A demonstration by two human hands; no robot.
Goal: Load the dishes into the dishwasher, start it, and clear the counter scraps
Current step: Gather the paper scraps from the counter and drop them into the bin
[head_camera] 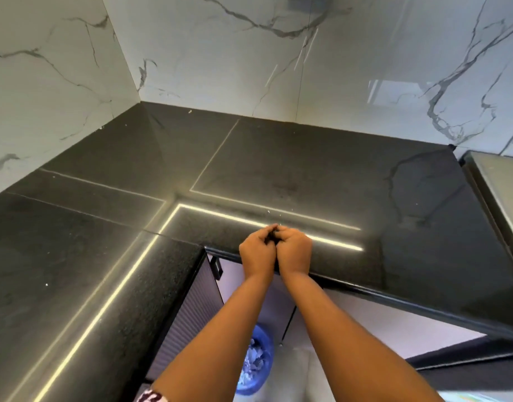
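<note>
My left hand (256, 250) and my right hand (294, 248) are pressed together, side by side, at the front edge of the black stone counter (278, 169). Both have curled fingers that meet around something small and dark (273, 234); what it is I cannot tell. A few tiny pale crumbs (268, 211) lie on the counter just beyond the fingertips. No dishes and no dishwasher are in view.
White marble-look walls (220, 53) close the counter's back and left sides. A blue bin (256, 361) holding scraps stands on the floor below, between my forearms. Ribbed cabinet doors (191, 314) sit under the counter. A steel surface (501, 181) borders the right end.
</note>
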